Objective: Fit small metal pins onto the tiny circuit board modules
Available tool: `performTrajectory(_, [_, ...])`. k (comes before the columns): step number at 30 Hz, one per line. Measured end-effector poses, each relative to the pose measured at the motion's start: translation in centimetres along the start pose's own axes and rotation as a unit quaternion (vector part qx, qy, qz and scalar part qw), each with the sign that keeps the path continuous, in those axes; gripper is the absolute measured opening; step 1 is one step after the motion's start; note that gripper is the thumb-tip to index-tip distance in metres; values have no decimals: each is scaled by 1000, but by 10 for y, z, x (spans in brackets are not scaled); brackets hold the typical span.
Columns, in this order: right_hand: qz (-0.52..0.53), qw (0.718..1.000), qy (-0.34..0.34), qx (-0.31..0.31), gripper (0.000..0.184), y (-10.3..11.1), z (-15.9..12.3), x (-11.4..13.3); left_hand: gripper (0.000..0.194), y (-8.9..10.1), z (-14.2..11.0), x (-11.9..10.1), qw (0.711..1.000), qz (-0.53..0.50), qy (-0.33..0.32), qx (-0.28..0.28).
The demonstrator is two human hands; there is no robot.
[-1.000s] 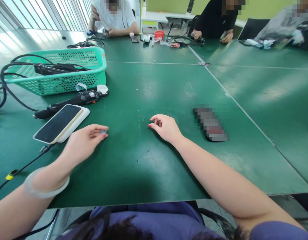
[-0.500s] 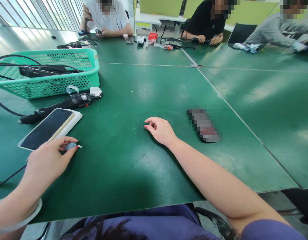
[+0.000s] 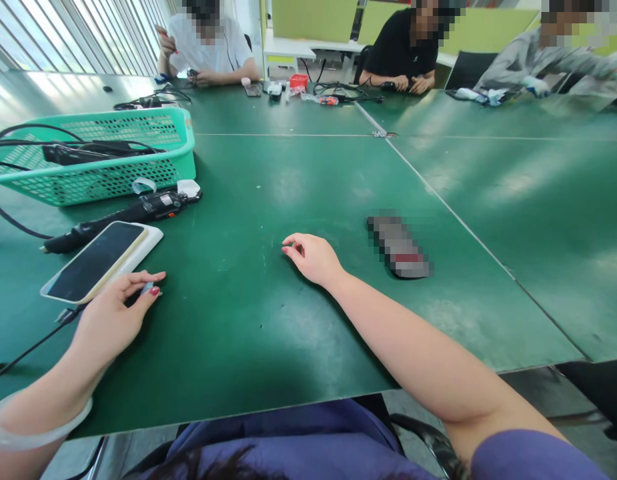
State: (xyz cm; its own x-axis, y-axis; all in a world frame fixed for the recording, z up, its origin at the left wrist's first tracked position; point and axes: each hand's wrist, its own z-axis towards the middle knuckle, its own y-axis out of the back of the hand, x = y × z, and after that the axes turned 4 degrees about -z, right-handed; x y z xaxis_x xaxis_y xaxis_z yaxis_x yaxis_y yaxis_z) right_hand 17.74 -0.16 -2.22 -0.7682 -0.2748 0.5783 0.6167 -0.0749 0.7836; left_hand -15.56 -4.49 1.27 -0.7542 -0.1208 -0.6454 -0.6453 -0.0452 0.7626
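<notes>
Between the thumb and fingers of my left hand [image 3: 113, 313] is a small bluish-grey piece [image 3: 147, 287], mostly covered, so its kind does not show. This hand rests on the table beside a phone [image 3: 95, 260] with a pale case, which lies on a white flat block [image 3: 151, 241]. My right hand [image 3: 315, 259] lies on its side on the green tabletop. Its fingers are loosely curled, thumb and index tips slightly apart, with nothing visible between them. To its right lies a dark flat object [image 3: 401, 248], blurred by pixels.
A mint-green basket [image 3: 188, 157] with black cables and devices stands at the left. In front of it lies a black pen-shaped power tool [image 3: 133, 212]. A cable [image 3: 38, 347] runs by my left wrist. Across the table [image 3: 288, 173] several people sit among small parts and a red box [image 3: 299, 81].
My left hand has moved left and toward me with the small piece, now close to the phone. My right hand keeps its pose on the table. The whole view has shifted somewhat.
</notes>
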Motion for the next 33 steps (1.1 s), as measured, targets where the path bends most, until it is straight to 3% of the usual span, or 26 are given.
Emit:
performTrajectory(5, [0, 1000, 6, -4, 18, -1, 1, 0, 25, -22, 3, -18, 994, -88, -11, 56])
performTrajectory(10, [0, 1000, 2, 2, 18, -1, 0, 0, 22, -71, 16, -64, 981, -179, -49, 64])
performTrajectory(16, [27, 1000, -2, -12, 20, -2, -1, -5, 15, -120, 26, -123, 895, -420, -27, 148])
performTrajectory(22, [77, 995, -57, -12, 26, 0, 1, -11, 21, -124, 26, -121, 840, -520, -29, 154])
performTrajectory(25, [45, 999, -29, 4, 16, 3, -2, -5, 21, -123, 25, -118, 822, -544, -32, 164])
performTrajectory(29, [-10, 999, 34, 21, 26, -1, -5, 7, 16, -125, 25, -120, 788, -586, -14, 188])
performTrajectory(33, [-52, 997, 53, 29, 20, -11, 0, 12, 16, -128, 28, -120, 749, -625, 13, 221])
